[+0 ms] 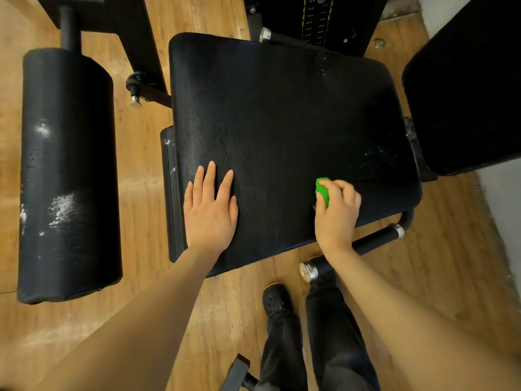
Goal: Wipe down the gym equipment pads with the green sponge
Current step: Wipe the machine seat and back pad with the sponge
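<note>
- The right hand (337, 213) curls its fingers round the green sponge (322, 191), pressing it onto the black seat pad (282, 122) near the pad's front right corner.
- The left hand (210, 206) lies flat on the same pad — fingers straight and spread, by its front left edge.
- A black roller pad (67, 170) stands apart on the left, with white scuffs on it.
- Wooden floor (231, 309) below — dark shoes (275, 299) there.

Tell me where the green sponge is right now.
In the head view the green sponge is gripped in the right hand, on the near right part of the black seat pad.
</note>
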Available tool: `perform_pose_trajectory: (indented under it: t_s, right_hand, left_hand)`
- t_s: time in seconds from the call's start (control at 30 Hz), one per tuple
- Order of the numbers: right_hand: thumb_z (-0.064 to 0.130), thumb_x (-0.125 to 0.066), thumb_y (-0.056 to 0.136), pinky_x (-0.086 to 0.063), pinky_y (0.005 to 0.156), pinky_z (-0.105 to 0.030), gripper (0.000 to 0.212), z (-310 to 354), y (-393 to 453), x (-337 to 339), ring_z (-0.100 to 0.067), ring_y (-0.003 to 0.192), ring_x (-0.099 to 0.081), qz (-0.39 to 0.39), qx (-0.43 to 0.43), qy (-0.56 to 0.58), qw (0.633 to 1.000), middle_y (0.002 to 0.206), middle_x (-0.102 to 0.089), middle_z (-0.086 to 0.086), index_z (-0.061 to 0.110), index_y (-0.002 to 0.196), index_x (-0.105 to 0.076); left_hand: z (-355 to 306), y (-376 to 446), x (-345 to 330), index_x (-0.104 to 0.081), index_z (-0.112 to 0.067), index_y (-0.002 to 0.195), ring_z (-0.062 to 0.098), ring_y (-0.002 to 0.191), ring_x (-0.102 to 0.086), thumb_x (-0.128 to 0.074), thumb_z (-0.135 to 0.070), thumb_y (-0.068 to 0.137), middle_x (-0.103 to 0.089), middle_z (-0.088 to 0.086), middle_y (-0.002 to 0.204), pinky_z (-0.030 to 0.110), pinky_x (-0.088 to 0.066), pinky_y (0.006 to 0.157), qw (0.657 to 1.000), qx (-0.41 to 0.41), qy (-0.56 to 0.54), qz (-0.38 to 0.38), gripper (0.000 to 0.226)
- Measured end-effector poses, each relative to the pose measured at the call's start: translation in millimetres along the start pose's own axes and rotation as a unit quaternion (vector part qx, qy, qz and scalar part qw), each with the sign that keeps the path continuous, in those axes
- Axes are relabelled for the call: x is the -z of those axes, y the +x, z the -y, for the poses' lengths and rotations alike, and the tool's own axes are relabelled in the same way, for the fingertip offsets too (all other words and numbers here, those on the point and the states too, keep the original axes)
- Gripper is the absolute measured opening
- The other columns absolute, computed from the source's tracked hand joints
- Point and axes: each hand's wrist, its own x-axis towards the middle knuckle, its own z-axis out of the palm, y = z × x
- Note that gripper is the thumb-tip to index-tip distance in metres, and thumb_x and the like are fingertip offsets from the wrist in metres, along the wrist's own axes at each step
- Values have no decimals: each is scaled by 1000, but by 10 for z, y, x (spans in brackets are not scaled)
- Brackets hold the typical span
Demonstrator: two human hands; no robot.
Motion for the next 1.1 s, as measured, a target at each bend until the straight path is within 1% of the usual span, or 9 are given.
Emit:
perform_pose_trajectory:
  t_s: [0.1, 0.2, 0.37, 0.5, 0.6, 0.77, 0.87, 1.0, 1.1]
  right_hand:
    - [14, -59, 92, -47, 90, -31, 31, -72, -316, 46, -17, 114, -43, -3, -4, 21, 1000, 123, -51, -3, 17, 122, -61]
    - [13, -60, 91, -47, 90, -30, 31, -152, -515, 91, -15, 114, -42, 5, -1, 38, 999, 121, -51, -2, 17, 121, -62]
    - [12, -60, 92, -42, 90, -27, 30, -147, -331, 121, -19, 114, -44, 5, 2, 25, 1000, 122, -52, -4, 15, 122, -63]
    - [14, -56, 94, -37, 95, -22, 32, -142, 16, 138, -18, 119, -41, -8, -11, 17, 1000, 127, -52, -3, 15, 126, -61]
    - [15, -55, 96, -38, 98, -25, 33, -159, 151, 141, -19, 122, -40, -8, -16, 15, 1000, 129, -52, -4, 14, 128, -59]
    - [15, -55, 95, -36, 93, -20, 35, -205, -16, 162, -18, 120, -42, 0, -15, 2, 1000, 127, -52, -4, 14, 130, -58]
    - [12, -57, 93, -37, 92, -21, 35, -245, -229, 209, -19, 119, -43, 0, -12, -5, 1000, 125, -54, -5, 12, 129, -60]
    - [10, -59, 92, -37, 92, -19, 35, -246, -386, 274, -17, 119, -43, 12, -21, 0, 1000, 125, -54, -4, 12, 127, -60]
    - [11, -58, 93, -39, 92, -20, 34, -199, -352, 319, -17, 119, -43, 26, -30, -1, 999, 126, -54, -4, 13, 126, -61]
  left_hand:
    - [-5, -7, 5, -37, -23, 147, 29, 147, -16, -28, -38, 100, -26, 9, 157, 46, -15, 119, 1000, 0, -4, -6, 50]
    - [-3, -9, -4, -38, -22, 146, 30, 147, -16, -33, -35, 100, -27, 10, 157, 47, -16, 119, 1000, -2, -7, -10, 48]
    - [13, -9, -32, -39, -22, 146, 30, 146, -17, -42, -30, 100, -28, 11, 156, 47, -17, 118, 1000, -8, -6, -17, 46]
    - [9, -5, -34, -40, -22, 145, 30, 146, -17, -39, -32, 100, -28, 11, 156, 48, -18, 118, 1000, -7, -2, -17, 47]
    - [7, -11, -33, -39, -22, 145, 30, 146, -17, -39, -32, 100, -28, 11, 156, 48, -18, 118, 1000, -6, -5, -15, 47]
    - [0, -12, -6, -40, -22, 145, 31, 146, -18, -40, -31, 99, -28, 11, 156, 47, -17, 118, 1000, -3, -11, -10, 47]
    - [-2, -11, 16, -40, -21, 145, 31, 146, -18, -41, -32, 99, -29, 11, 156, 47, -17, 118, 1000, -1, -13, -3, 47]
    - [-22, 7, 64, -39, -22, 146, 31, 147, -15, -36, -34, 99, -25, 10, 157, 48, -14, 119, 999, 6, -22, 23, 48]
    - [-72, 32, 120, -37, -23, 147, 30, 148, -9, -39, -32, 100, -19, 8, 159, 47, -7, 120, 997, 29, -48, 47, 48]
